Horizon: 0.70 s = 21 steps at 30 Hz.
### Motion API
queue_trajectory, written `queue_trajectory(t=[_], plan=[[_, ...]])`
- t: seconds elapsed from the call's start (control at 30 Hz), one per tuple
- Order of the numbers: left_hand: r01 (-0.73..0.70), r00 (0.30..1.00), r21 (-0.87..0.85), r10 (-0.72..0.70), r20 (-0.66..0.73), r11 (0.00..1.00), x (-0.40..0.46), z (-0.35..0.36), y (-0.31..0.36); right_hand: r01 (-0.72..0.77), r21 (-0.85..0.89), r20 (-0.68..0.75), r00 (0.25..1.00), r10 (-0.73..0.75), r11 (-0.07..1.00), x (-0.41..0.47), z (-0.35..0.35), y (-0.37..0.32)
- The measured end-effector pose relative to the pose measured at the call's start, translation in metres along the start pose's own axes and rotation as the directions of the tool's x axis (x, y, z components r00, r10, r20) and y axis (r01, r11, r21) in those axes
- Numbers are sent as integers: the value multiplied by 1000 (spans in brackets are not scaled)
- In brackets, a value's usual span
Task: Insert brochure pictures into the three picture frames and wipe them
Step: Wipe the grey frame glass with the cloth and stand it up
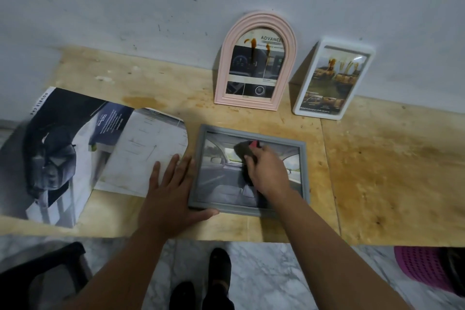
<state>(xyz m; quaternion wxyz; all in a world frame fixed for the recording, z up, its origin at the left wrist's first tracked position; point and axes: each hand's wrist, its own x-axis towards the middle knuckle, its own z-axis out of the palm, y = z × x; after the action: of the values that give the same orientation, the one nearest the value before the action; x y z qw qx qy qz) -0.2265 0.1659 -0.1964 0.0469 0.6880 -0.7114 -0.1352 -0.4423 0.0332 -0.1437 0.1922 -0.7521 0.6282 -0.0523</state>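
A grey rectangular frame [303,171] lies flat on the wooden table [390,171] with a car-interior picture in it. My right hand [268,171] presses a dark cloth [245,152] onto its glass. My left hand [171,191] lies flat with fingers spread against the frame's left edge, thumb at its lower left corner. A pink arched frame [254,63] and a white frame [332,80] lean on the wall behind, each with a picture in it and brown stains on the glass. The cut brochure [83,148] lies open at the left.
The grey wall [151,2] rises right behind the table. A dark chair [50,272] stands at the lower left on the marble floor [264,272]. A pink basket [422,267] sits at the lower right. My feet show below the table edge.
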Motion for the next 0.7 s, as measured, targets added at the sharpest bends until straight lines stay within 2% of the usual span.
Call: queue_trajectory(t=[0.1, 0.17, 0.27, 0.33, 0.37, 0.4, 0.47, 0.5, 0.57, 0.7], plan=[[-2, 1000, -2, 2, -3, 1000, 1, 0, -1, 167, -8, 45, 985, -166, 986, -30, 26, -15], [-7, 1000, 9, 7, -2, 1000, 1, 1, -1, 302, 0, 131, 945, -300, 953, -52, 34, -20], [-10, 1000, 2, 10, -7, 1000, 0, 2, -2, 438, 74, 349, 830, -434, 896, -61, 22, -22], [-7, 1000, -3, 7, -11, 1000, -1, 1, -2, 438, 183, 463, 751, -470, 880, -45, 3, -25], [-6, 1000, -4, 6, -14, 1000, 0, 1, -3, 403, 223, 464, 757, -460, 887, -33, -7, -27], [-4, 1000, -8, 4, -14, 1000, 0, 1, -3, 357, 238, 415, 803, -427, 903, -18, -16, -28], [2, 1000, -18, -3, -12, 1000, 0, -1, -2, 237, 206, 216, 935, -280, 950, 12, -28, -29], [4, 1000, -22, -5, -15, 1000, 0, -1, -2, 175, 175, 122, 973, -198, 969, 24, -26, -30], [3, 1000, -25, -4, -14, 1000, 0, -2, -2, 108, 114, 40, 993, -113, 988, 39, -14, -38], [19, 1000, -9, -19, 8, 1000, 0, -2, -2, 208, -25, 96, 974, -205, 978, 23, 29, -64]])
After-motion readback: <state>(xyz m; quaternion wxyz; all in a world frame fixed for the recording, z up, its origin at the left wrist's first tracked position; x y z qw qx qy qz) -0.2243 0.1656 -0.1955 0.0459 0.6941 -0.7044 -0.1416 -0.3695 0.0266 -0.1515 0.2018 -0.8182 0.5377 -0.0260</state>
